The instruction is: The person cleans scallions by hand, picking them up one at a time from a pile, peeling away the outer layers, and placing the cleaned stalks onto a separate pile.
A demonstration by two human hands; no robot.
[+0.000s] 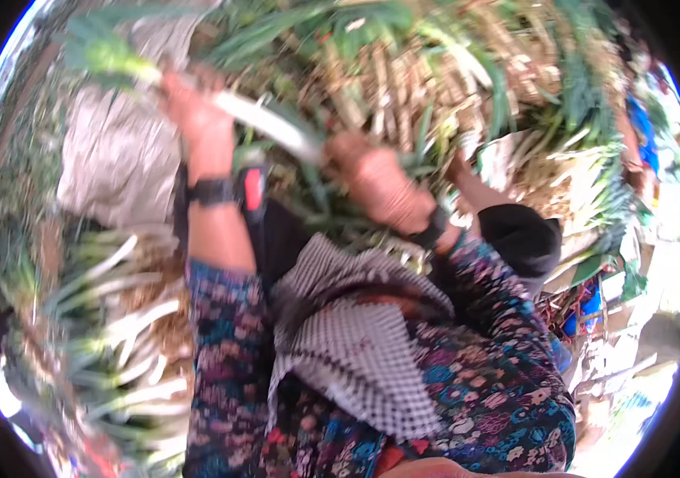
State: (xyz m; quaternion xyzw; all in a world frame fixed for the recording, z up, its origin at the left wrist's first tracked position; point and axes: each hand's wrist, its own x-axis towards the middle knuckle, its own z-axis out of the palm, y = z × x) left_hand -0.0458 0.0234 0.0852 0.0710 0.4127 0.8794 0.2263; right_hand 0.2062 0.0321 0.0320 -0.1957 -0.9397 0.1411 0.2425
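A leek with a long white shank lies slantwise between my hands, its green leaves spreading out at the upper left. My left hand is closed round it where the white turns to green. At the lower white end, the fingers of my right hand curl in on the stalk; motion blur softens their outline. Black bands circle both wrists, and a red-faced device sits on the left one.
Leeks with pale roots are heaped ahead of me. More white-stemmed leeks lie in rows at the left, beside a whitish crumpled sack. Another bundle rests at the right, past a dark-clad knee.
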